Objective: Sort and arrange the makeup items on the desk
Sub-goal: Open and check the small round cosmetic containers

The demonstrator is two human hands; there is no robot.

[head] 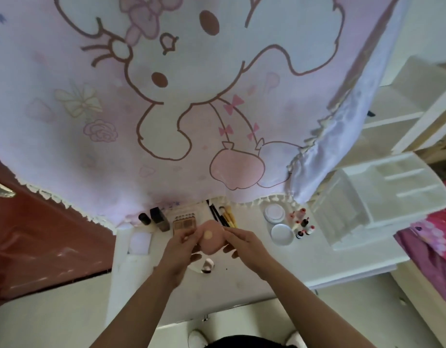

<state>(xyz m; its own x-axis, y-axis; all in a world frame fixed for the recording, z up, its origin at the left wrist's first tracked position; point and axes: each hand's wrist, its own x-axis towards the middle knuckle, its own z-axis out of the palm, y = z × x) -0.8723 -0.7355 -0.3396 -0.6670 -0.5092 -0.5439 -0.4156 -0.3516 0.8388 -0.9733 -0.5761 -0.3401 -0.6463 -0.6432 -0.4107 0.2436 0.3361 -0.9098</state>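
A pink makeup sponge (212, 238) with a pale round spot is held above the white desk (242, 280) between both hands. My left hand (178, 249) grips its left side and my right hand (244, 246) pinches its right edge. Behind it lie an eyeshadow palette (184, 223), several brushes (223, 217) and two dark bottles (155, 218). To the right sit two round white compacts (278, 223) and several small red-capped bottles (302, 223). A small white and dark item (207, 266) lies on the desk under the hands.
A white organiser with compartments (377, 197) stands on the desk's right end. A pink cartoon-print curtain (166, 109) hangs over the desk's back edge. A white pad (140, 243) lies at the left. A red-brown door (41, 234) is at the left, pink bedding (433, 237) at the right.
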